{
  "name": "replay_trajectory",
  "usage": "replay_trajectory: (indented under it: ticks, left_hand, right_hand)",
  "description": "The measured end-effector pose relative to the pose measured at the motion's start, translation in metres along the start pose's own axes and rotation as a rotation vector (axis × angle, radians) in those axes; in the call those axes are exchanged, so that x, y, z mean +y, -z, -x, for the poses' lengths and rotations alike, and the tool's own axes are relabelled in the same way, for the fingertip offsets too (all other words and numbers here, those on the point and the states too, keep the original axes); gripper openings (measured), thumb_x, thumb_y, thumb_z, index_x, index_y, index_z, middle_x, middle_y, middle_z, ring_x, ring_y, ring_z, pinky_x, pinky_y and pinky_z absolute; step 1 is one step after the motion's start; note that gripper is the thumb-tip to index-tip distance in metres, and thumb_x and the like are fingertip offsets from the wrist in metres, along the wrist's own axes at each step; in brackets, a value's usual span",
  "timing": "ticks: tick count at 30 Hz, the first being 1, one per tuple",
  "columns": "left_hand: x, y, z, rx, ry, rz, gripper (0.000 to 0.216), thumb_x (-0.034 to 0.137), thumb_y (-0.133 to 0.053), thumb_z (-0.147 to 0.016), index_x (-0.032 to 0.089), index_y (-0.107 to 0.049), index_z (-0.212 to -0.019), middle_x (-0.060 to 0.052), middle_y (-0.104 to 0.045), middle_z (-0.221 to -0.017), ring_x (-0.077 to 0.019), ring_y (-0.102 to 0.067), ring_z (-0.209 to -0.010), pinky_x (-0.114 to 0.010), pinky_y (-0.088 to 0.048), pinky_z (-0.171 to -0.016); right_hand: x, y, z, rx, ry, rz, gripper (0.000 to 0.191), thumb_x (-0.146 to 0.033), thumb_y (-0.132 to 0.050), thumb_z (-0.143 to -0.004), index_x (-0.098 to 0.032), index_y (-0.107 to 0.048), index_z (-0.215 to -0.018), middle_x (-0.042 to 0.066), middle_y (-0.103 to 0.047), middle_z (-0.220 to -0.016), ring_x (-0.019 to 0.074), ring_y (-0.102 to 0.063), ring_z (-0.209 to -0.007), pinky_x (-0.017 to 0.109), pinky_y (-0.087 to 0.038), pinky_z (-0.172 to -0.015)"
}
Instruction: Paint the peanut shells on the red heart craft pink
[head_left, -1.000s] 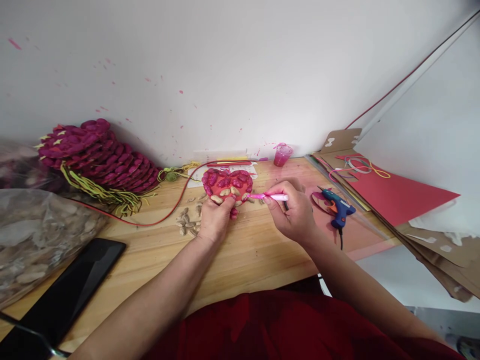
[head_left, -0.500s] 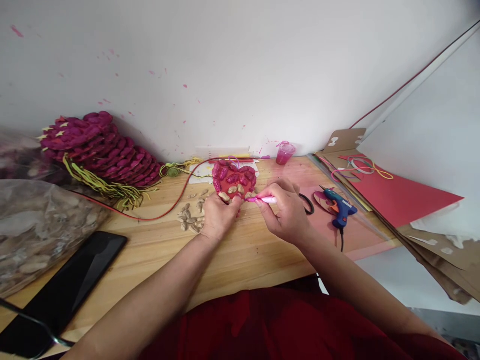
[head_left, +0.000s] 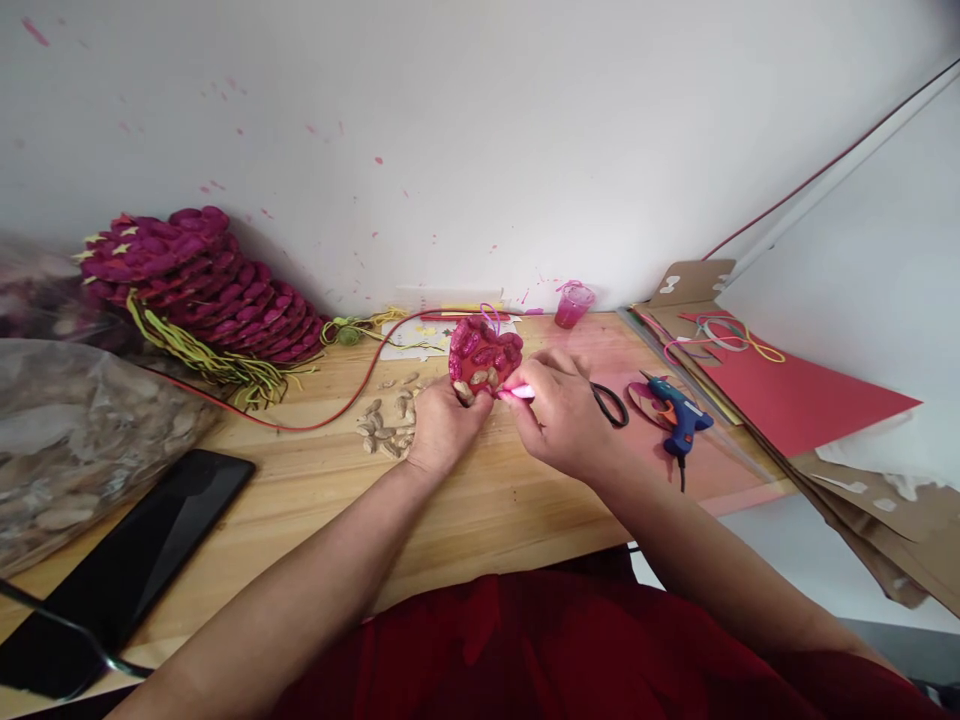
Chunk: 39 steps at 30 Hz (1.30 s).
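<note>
A red heart-shaped piece (head_left: 484, 356) covered with magenta-painted and bare tan shells stands tilted up over the wooden table (head_left: 480, 500). My left hand (head_left: 444, 428) is closed on its lower edge. My right hand (head_left: 559, 408) pinches a pink-handled brush (head_left: 519, 393), whose tip touches the heart's lower right side. A small pile of loose tan shells (head_left: 386, 428) lies just left of my left hand.
Stacked magenta shell pieces (head_left: 206, 295) with yellow-green strings sit at the back left. A clear bag of shells (head_left: 71, 440) and a black phone (head_left: 131, 570) lie left. Black scissors (head_left: 609, 403), a blue glue gun (head_left: 675, 412), a pink paint cup (head_left: 571, 303), red paper (head_left: 795, 395) and cardboard lie right.
The heart has shifted right and turned more edge-on in my left hand. My right hand has closed in on it, and the brush tip now touches its lower right side. The scissors have come into view.
</note>
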<state>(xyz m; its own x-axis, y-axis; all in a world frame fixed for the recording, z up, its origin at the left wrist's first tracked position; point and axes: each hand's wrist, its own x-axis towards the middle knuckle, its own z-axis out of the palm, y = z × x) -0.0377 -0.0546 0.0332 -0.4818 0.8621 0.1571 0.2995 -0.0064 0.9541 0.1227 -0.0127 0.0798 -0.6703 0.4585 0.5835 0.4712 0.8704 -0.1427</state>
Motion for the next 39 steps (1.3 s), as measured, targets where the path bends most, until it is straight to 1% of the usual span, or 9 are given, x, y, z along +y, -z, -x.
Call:
replay_trajectory:
  ticks: [4,9,16,21,26,29,32,36,39]
  left_hand:
    - [-0.001,0.000,-0.001,-0.005,0.017,-0.002,0.027,0.023,-0.069,-0.072,0.021,-0.053,-0.050,0.003,-0.051,-0.046,-0.0121,-0.040,-0.049,-0.024,-0.030,-0.050]
    - [-0.003,-0.001,-0.001,0.001,-0.008,0.006,0.028,0.027,-0.069,-0.072,0.021,-0.051,-0.051,0.004,-0.049,-0.047,-0.0113,-0.039,-0.049,-0.024,-0.030,-0.050]
    - [-0.003,-0.002,-0.002,-0.014,0.017,-0.036,0.020,0.029,-0.065,-0.072,0.021,-0.055,-0.057,0.004,-0.053,-0.052,-0.0111,-0.041,-0.051,-0.023,-0.032,-0.050]
    - [-0.005,-0.002,-0.002,-0.008,-0.008,-0.043,0.023,0.030,-0.065,-0.072,0.022,-0.051,-0.056,0.004,-0.050,-0.050,-0.0110,-0.041,-0.050,-0.023,-0.032,-0.049]
    - [-0.009,-0.004,-0.003,0.001,-0.019,-0.031,0.019,0.030,-0.064,-0.072,0.022,-0.054,-0.058,0.003,-0.053,-0.052,-0.0114,-0.042,-0.050,-0.023,-0.033,-0.049]
    - [-0.010,-0.004,-0.003,0.013,-0.023,-0.024,0.020,0.031,-0.063,-0.071,0.022,-0.054,-0.057,0.003,-0.053,-0.051,-0.0114,-0.042,-0.049,-0.023,-0.033,-0.049]
    - [-0.008,-0.003,-0.002,-0.003,0.005,-0.009,0.022,0.033,-0.063,-0.072,0.022,-0.054,-0.056,0.003,-0.054,-0.050,-0.0116,-0.044,-0.048,-0.024,-0.034,-0.048]
    - [-0.003,-0.001,-0.002,-0.023,0.049,0.021,0.020,0.033,-0.063,-0.072,0.021,-0.057,-0.056,0.002,-0.056,-0.049,-0.0117,-0.046,-0.046,-0.024,-0.035,-0.048]
    - [-0.002,0.000,-0.002,-0.021,0.070,0.051,0.022,0.035,-0.062,-0.071,0.021,-0.056,-0.055,0.002,-0.056,-0.049,-0.0120,-0.047,-0.046,-0.024,-0.036,-0.048]
  right_hand:
    - [0.004,0.011,-0.005,0.057,-0.089,-0.085,0.007,-0.019,-0.059,-0.093,-0.024,-0.056,-0.090,0.004,-0.070,-0.085,0.0256,-0.060,-0.089,0.042,-0.036,-0.081]
    - [0.009,0.013,-0.004,-0.001,-0.124,-0.188,0.004,-0.022,-0.063,-0.094,-0.025,-0.060,-0.093,0.003,-0.072,-0.088,0.0241,-0.062,-0.088,0.041,-0.039,-0.083]
    - [0.018,0.017,-0.005,0.017,-0.195,-0.213,0.003,-0.024,-0.060,-0.094,-0.023,-0.059,-0.092,0.005,-0.073,-0.091,0.0246,-0.064,-0.091,0.042,-0.042,-0.084]
    - [0.021,0.015,-0.005,0.024,-0.188,-0.284,0.004,-0.027,-0.061,-0.095,-0.024,-0.061,-0.092,0.003,-0.071,-0.086,0.0235,-0.063,-0.087,0.039,-0.044,-0.080]
    - [0.029,0.015,-0.005,0.071,-0.230,-0.253,0.005,-0.025,-0.060,-0.095,-0.023,-0.060,-0.091,0.004,-0.071,-0.089,0.0219,-0.063,-0.084,0.037,-0.046,-0.078]
    - [0.030,0.014,-0.004,0.071,-0.242,-0.320,0.007,-0.027,-0.060,-0.096,-0.023,-0.060,-0.092,0.003,-0.070,-0.088,0.0203,-0.062,-0.081,0.036,-0.046,-0.077]
    - [0.032,0.010,-0.002,0.052,-0.296,-0.409,0.008,-0.028,-0.061,-0.096,-0.023,-0.059,-0.091,0.000,-0.069,-0.081,0.0183,-0.061,-0.075,0.034,-0.046,-0.074]
    - [0.036,0.010,0.001,0.097,-0.386,-0.420,0.009,-0.030,-0.062,-0.095,-0.023,-0.059,-0.090,0.000,-0.067,-0.081,0.0167,-0.058,-0.069,0.032,-0.044,-0.066]
    - [0.034,0.010,0.005,0.088,-0.361,-0.428,0.009,-0.031,-0.062,-0.096,-0.023,-0.061,-0.092,0.001,-0.068,-0.083,0.0167,-0.058,-0.069,0.032,-0.044,-0.066]
